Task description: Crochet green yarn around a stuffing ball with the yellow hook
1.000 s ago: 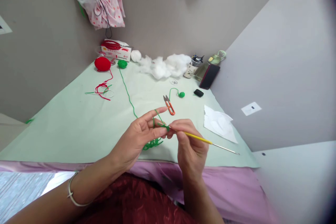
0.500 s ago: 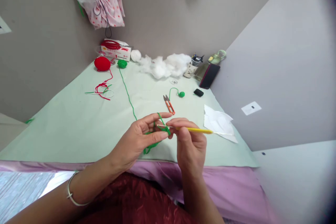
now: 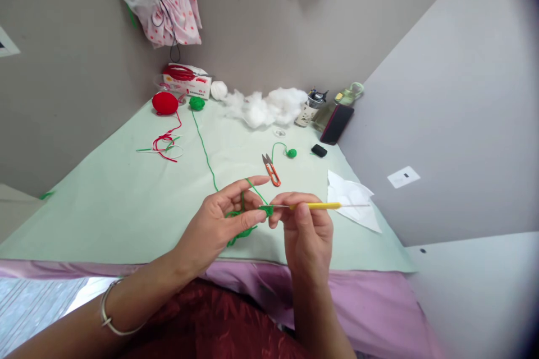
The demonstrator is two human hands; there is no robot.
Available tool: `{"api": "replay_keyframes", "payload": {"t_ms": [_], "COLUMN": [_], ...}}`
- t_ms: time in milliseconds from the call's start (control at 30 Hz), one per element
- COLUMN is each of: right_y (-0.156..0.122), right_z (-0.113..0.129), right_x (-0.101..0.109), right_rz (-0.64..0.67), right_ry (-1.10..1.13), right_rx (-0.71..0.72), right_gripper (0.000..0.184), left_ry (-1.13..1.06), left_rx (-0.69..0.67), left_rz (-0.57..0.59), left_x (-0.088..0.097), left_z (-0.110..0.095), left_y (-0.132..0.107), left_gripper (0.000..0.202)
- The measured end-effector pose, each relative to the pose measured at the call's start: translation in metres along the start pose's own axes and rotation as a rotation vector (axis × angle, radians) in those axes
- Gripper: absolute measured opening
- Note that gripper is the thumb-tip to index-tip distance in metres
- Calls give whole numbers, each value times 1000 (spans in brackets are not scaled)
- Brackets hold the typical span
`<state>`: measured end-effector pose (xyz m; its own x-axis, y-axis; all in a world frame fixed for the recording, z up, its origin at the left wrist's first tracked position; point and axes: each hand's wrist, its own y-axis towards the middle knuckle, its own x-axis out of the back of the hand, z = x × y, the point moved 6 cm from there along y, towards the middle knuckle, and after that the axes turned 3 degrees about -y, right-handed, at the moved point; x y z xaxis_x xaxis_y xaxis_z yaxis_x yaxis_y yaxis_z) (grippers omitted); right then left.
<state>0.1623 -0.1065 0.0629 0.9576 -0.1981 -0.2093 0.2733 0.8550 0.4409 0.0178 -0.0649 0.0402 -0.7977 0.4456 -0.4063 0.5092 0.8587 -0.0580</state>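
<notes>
Between thumb and fingers, my left hand [image 3: 219, 219] pinches a small piece of green crochet work [image 3: 266, 210]. Green yarn [image 3: 256, 190] runs over its raised index finger, and a loose green tail hangs under the palm. My right hand [image 3: 309, 235] grips a crochet hook [image 3: 322, 206] by its yellow handle. The hook's thin metal shaft points left, and its tip meets the green stitches; exactly how it sits in the loop is too small to tell. From the left hand the strand leads back across the table to a green yarn ball [image 3: 196, 104].
Orange thread snips [image 3: 272, 171] lie beyond my hands, near a tiny green ball [image 3: 292, 153]. White stuffing [image 3: 265, 107], a pen cup [image 3: 309, 109] and a phone [image 3: 337, 123] stand at the back. Red yarn [image 3: 165, 103] is at left, white paper [image 3: 353, 202] at right.
The crochet hook has turned from a slight tilt to nearly level. My left index finger has drawn a little left, and the view has shifted slightly.
</notes>
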Motion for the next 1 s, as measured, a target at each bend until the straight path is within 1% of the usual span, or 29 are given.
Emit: {"api": "replay_keyframes", "payload": {"t_ms": [167, 333, 400, 467, 600, 700, 800, 867, 933, 1000], "right_y": [2, 0, -1, -3, -6, -6, -9, -14, -21, -27], "right_z": [4, 14, 19, 25, 32, 33, 29, 24, 18, 15], "right_x": [2, 2, 0, -4, -15, -18, -19, -21, -24, -27], "right_rz": [22, 51, 59, 76, 130, 165, 177, 151, 100, 48], "right_ry": [-16, -69, -141, -245, -483, -561, -617, -762, -938, -995], "right_rx": [-8, 20, 80, 174, 357, 428, 455, 496, 579, 656], "right_gripper": [21, 23, 23, 24, 28, 29, 30, 33, 39, 43], "left_ry": [7, 64, 111, 168, 283, 326, 311, 262, 150, -27], "left_rx": [10, -30, -52, -83, -182, -222, -176, -123, -56, 44], "left_rz": [2, -7, -15, -35, -97, -117, -116, -115, -87, -25], "left_x": [1, 2, 3, 4, 7, 9, 12, 14, 13, 10], "left_z": [-2, -12, -16, -20, -27, -29, -27, -24, -19, -12], "left_y": [2, 2, 2, 2, 1, 1, 2, 2, 2, 3], "left_gripper": [43, 42, 42, 41, 37, 36, 35, 40, 47, 51]}}
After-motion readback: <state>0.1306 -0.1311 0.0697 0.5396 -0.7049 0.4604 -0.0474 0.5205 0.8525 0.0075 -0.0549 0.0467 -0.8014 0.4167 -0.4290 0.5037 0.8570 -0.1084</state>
